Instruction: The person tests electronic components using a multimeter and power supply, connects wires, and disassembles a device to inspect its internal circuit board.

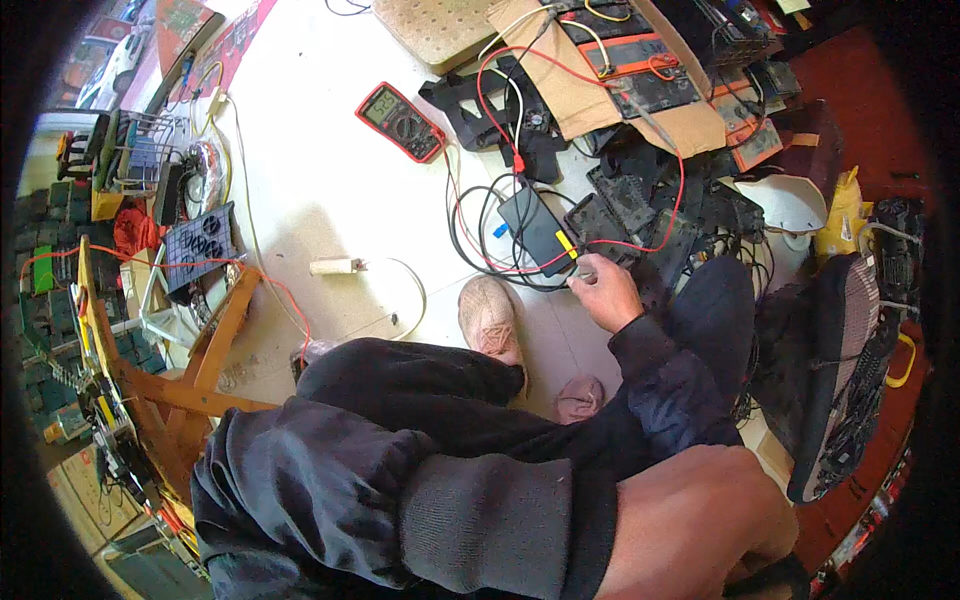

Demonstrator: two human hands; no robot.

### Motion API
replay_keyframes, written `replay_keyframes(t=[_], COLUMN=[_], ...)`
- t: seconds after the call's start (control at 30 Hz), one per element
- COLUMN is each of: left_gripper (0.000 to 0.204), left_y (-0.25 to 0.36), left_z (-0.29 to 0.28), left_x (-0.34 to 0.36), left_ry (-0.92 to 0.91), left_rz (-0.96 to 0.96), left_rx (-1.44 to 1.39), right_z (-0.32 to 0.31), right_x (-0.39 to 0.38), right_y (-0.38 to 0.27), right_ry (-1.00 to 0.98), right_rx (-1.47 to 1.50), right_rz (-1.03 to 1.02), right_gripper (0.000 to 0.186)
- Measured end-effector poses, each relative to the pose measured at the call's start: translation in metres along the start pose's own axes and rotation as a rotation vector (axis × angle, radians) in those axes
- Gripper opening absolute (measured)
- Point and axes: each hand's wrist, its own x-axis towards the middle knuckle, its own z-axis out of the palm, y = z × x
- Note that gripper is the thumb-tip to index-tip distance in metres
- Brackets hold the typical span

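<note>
My right hand (608, 294) is closed in a pinch at the lower right corner of a black power adapter (533, 228) on the floor. What its fingertips hold is too small to make out. Just beyond them is a small yellow piece (566, 242), with a red wire (640, 247) running close by. Large in the lower right, my left hand (690, 525) shows its back and wrist; its fingers are hidden. A red-rimmed multimeter (402, 122) with a lit display lies further off. Black cable (462, 232) loops beside the adapter.
Battery packs (640, 70) lie on cardboard (570, 95) at the far right, amid black casings (620, 200) and cables. A wooden stool frame (215, 350) and cluttered shelving stand left. A white power strip (337, 266) lies on the floor. My shoe (490, 325) is near the adapter.
</note>
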Motion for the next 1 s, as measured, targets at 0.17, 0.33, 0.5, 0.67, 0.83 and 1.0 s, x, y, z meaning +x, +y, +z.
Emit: replay_keyframes(t=[0.17, 0.33, 0.5, 0.67, 0.83, 1.0], left_gripper=[0.033, 0.031, 0.036, 0.038, 0.039, 0.041], left_y=[-0.006, -0.004, -0.002, 0.001, 0.004, 0.012], left_z=[0.009, 0.001, -0.007, -0.01, -0.003, -0.01], left_x=[0.001, -0.003, -0.001, -0.004, 0.0, -0.001], left_ry=[0.165, 0.118, 0.084, 0.085, 0.236, 0.058], left_rz=[0.163, 0.168, 0.166, 0.139, 0.174, 0.016], left_rx=[-0.157, -0.106, -0.095, -0.11, -0.255, -0.172], right_z=[-0.001, -0.002, -0.029, -0.093, -0.149, -0.159], right_x=[0.002, 0.002, 0.0, 0.011, 0.074, 0.14], right_y=[0.005, -0.002, -0.028, -0.052, -0.058, -0.055], right_ry=[0.0, 0.024, 0.074, 0.379, 0.624, 0.589], right_rx=[-0.041, 0.088, 0.217, 0.394, 0.167, -0.413], right_rz=[-0.011, -0.047, -0.069, -0.19, -0.259, -0.264], right_gripper=[0.044, 0.042, 0.038, 0.018, 0.025, 0.033])
